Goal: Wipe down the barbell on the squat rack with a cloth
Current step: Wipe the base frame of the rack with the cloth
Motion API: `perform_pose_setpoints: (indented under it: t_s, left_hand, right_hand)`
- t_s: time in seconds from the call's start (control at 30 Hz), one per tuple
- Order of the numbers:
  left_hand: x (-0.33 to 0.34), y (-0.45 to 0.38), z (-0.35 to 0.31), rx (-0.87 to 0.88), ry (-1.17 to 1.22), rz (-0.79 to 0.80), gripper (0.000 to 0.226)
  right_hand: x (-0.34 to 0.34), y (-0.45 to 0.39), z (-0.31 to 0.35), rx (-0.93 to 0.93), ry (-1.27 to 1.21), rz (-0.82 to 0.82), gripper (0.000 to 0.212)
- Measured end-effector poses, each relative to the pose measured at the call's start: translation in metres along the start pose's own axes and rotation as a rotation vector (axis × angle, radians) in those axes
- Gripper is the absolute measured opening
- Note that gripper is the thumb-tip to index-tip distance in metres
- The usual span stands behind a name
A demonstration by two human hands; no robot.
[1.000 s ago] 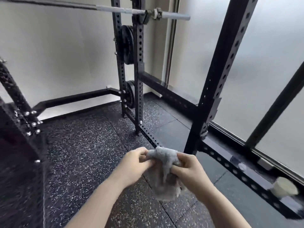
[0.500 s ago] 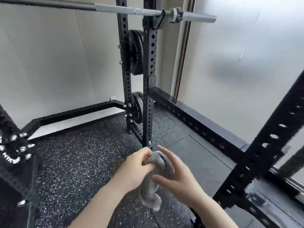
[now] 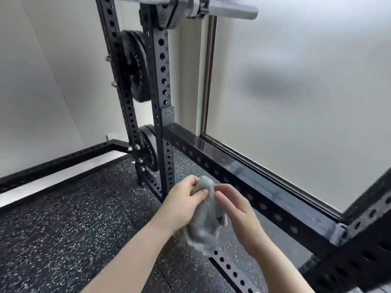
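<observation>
A grey cloth [image 3: 202, 228] hangs bunched between my two hands, low in the middle of the view. My left hand [image 3: 183, 203] grips its top with thumb and curled fingers. My right hand [image 3: 234, 210] lies against the cloth's right side with fingers loosely bent; how firmly it holds is unclear. The steel barbell [image 3: 228, 10] rests high up on the black squat rack [image 3: 161, 81], only its right sleeve and collar showing at the top edge. Both hands are well below the bar.
Black weight plates [image 3: 133, 66] hang on the rack's rear upright, another plate [image 3: 149, 152] lower down. A black perforated side beam [image 3: 254, 199] runs to the right along a frosted window. Speckled rubber flooring [image 3: 63, 229] spreads to the left.
I have moved closer to the rack upright and the bar's right end; the view has shifted right. My right hand has loosened from a grip on the cloth to loosely bent fingers beside it.
</observation>
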State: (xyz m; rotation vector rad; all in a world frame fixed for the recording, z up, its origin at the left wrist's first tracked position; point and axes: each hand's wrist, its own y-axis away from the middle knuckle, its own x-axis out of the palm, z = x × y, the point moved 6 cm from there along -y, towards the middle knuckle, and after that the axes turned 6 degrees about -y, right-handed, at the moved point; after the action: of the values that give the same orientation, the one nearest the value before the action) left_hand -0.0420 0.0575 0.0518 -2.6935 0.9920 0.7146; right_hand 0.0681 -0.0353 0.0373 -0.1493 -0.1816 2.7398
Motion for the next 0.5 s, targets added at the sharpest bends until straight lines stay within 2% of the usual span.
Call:
perform_pose_setpoints:
  t_s: [0.07,0.13,0.23,0.3,0.37,0.4,0.47,0.5]
  left_hand:
    - [-0.002,-0.028,-0.002,-0.020,0.040,-0.014,0.007]
    - [-0.004,-0.055,-0.005,0.006,-0.005,-0.046,0.009]
    - [-0.009,-0.085,-0.006,0.064,-0.132,-0.115,0.005]
    - [-0.013,-0.096,-0.001,0.055,-0.164,-0.123,0.013]
    - [-0.017,-0.101,0.007,0.044,-0.206,-0.101,0.011]
    - [-0.021,-0.104,0.013,0.036,-0.218,-0.092,0.008]
    - [-0.030,-0.106,0.024,0.017,-0.244,-0.082,0.005]
    - [-0.035,-0.108,0.030,0.010,-0.259,-0.075,0.005]
  right_hand:
    - [-0.001,-0.024,-0.012,0.096,-0.158,0.124,0.037]
    - [-0.021,-0.048,-0.021,0.121,-0.145,0.080,0.037]
    - [-0.064,-0.081,-0.041,0.245,-0.244,-0.001,0.025]
    - [-0.100,-0.103,-0.055,0.317,-0.225,-0.149,0.022]
    - [-0.135,-0.119,-0.067,0.346,0.034,-0.321,0.029]
    - [-0.148,-0.124,-0.074,0.372,0.240,-0.372,0.037]
    - [-0.157,-0.129,-0.087,0.449,0.790,-0.362,0.057]
    - [-0.154,-0.129,-0.091,0.439,0.961,-0.369,0.061]
